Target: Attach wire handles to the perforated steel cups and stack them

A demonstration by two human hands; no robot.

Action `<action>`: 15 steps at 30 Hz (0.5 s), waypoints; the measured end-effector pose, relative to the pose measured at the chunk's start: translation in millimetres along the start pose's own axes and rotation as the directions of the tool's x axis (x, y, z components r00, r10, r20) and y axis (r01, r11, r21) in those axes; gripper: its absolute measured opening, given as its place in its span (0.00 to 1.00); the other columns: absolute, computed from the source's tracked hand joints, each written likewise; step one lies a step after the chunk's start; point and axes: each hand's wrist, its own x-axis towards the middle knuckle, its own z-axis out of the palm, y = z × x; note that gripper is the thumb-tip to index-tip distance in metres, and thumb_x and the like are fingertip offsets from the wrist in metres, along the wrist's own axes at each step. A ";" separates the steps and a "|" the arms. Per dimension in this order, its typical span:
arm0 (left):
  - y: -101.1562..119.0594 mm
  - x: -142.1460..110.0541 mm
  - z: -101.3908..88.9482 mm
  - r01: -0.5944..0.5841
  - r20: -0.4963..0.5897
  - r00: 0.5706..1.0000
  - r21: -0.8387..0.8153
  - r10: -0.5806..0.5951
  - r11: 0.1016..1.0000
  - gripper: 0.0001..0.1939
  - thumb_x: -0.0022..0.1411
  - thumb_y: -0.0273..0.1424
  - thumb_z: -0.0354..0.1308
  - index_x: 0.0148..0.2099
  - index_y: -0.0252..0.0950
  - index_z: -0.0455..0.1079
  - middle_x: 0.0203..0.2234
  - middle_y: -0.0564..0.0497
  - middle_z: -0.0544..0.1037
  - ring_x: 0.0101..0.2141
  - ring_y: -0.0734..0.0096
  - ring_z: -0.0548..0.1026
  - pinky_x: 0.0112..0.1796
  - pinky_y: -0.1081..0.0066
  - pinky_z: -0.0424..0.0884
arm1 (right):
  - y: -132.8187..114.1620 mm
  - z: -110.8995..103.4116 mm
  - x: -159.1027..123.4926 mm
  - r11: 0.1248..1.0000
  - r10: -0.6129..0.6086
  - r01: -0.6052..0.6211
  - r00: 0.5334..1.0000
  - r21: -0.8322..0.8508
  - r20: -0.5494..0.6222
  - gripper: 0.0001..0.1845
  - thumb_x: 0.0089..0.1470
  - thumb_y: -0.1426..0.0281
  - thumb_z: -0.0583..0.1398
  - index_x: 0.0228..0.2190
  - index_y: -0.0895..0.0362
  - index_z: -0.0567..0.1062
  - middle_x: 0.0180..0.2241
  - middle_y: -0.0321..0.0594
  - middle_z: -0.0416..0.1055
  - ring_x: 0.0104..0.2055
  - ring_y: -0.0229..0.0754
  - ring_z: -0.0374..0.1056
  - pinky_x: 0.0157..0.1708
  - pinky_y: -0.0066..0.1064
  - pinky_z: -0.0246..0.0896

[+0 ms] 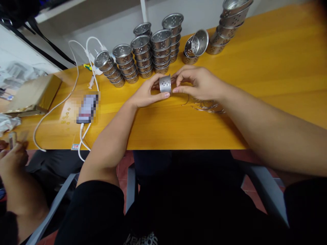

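Observation:
My left hand (pixel 145 94) grips a small perforated metal cup (pixel 165 84), tipped on its side, with the thumb below and the fingers behind it. The cup's flared rim faces right. Close to that rim, my right hand (pixel 198 81) has its thumb and fingers drawn together; whatever they hold, if anything, is too small or hidden to make out. Under the right hand and wrist lies a loose pile of thin, curved metal wires (pixel 208 107), partly covered by the forearm.
Behind my hands stand several stacks of perforated cups (pixel 141 56), with a leaning pair (pixel 200 42) and a tall tilted stack (pixel 224 30) farther right. Leftward are a phone (pixel 87 108), white cables (pixel 56 105), small yellowish rings (pixel 66 115), a cardboard box (pixel 35 95) and another person's hand (pixel 15 158).

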 end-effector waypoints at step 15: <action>-27.9 3.4 -2.8 0.102 -0.103 0.989 -0.009 -0.102 0.995 0.62 0.57 0.86 0.78 0.73 0.43 0.78 0.64 0.36 0.89 0.68 0.33 0.90 0.74 0.32 0.87 | 9.6 -4.4 -4.9 0.996 0.005 -0.012 0.997 0.090 0.077 0.33 0.65 0.27 0.80 0.40 0.41 0.88 0.56 0.47 0.85 0.64 0.68 0.82 0.75 0.71 0.78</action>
